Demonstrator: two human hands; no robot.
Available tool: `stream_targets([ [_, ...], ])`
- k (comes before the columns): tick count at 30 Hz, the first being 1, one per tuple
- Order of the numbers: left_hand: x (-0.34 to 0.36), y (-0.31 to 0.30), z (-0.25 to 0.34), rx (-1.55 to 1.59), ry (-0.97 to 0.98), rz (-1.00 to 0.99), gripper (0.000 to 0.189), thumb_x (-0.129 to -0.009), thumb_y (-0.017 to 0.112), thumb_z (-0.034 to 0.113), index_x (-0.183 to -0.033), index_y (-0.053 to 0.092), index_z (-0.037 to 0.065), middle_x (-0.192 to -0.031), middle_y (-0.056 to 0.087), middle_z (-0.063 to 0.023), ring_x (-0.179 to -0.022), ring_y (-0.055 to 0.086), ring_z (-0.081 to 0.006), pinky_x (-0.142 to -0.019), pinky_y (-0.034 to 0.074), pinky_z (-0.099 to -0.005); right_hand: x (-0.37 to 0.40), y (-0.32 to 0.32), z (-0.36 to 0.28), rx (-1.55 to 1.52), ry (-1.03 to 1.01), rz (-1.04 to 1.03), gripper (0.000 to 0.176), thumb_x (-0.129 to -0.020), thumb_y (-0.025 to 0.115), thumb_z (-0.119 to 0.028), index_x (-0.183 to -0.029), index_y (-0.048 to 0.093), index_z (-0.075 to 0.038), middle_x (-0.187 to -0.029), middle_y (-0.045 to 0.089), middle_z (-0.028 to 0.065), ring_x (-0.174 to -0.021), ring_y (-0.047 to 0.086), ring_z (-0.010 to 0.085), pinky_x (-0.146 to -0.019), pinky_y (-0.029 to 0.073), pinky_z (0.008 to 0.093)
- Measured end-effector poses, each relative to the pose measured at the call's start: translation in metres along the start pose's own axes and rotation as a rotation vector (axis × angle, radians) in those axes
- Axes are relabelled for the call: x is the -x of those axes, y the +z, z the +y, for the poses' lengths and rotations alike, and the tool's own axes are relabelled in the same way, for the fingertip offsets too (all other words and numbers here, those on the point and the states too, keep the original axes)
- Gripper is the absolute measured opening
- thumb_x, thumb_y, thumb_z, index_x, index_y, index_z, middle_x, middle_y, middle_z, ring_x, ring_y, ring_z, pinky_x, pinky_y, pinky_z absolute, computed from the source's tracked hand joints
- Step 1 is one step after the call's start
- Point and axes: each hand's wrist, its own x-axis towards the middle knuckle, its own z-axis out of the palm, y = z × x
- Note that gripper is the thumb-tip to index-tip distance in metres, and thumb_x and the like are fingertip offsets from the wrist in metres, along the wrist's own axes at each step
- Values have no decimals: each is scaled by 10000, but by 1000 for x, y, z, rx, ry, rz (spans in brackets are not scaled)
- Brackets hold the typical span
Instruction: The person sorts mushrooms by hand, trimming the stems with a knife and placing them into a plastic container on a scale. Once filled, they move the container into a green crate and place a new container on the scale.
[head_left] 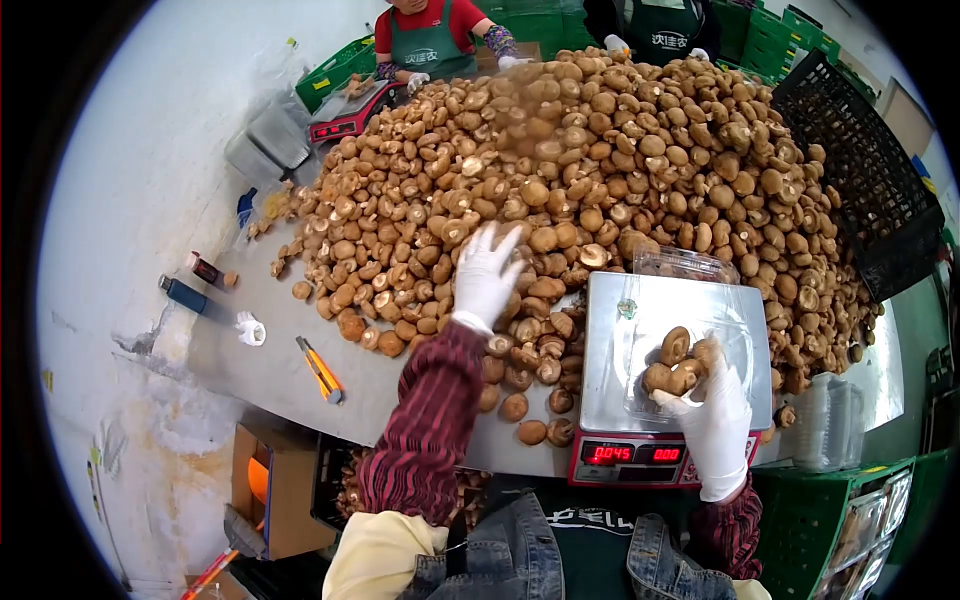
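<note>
My left hand (487, 272), in a white glove, rests on the near side of a large heap of shiitake mushrooms (430, 215), fingers spread and no mushroom visibly gripped. A digital scale (605, 340) with a steel plate and red display reading 0.045 stands to its right. On the plate lies a clear plastic tray (640, 412) holding several mushrooms (675, 347). My gloved right hand (722, 430) reaches into this tray from the right, its fingers curled around a mushroom (707, 352) beside the others. Part of the tray is hidden behind that hand.
An orange utility knife (320, 370), a blue bottle (183, 294) and a crumpled white item (250, 329) lie at left. Stacked clear trays (830, 425) stand at right, below a tilted black crate (860, 170). Two people work behind the heap near another scale (350, 115).
</note>
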Motion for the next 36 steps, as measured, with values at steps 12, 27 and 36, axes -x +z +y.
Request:
stream_targets([
  [12,82,-61,3,1995,-667,-30,458,-897,602,131,-1304,398,78,-1239,490,-110,-1101,535,-234,-992,440,-377,16,12,-51,-189,-159,-94,299,-811,673,-130,-1085,596,-39,-651,525,92,-550,539,231,-486,434,341],
  [27,241,-125,-163,214,-575,256,336,-736,750,128,-1004,607,-15,-1006,606,-116,-948,584,-234,-865,454,-338,53,104,-112,-247,-522,-472,233,-861,607,-241,-916,563,-18,-625,496,80,-543,547,235,-479,446,333],
  [36,264,-106,-3,851,-782,228,301,-817,564,-47,-1118,559,-57,-1127,571,-121,-988,590,-196,-893,452,-294,61,197,-157,-510,-371,-604,189,-882,551,-201,-803,523,-32,-712,557,184,-655,587,367,-576,480,433],
])
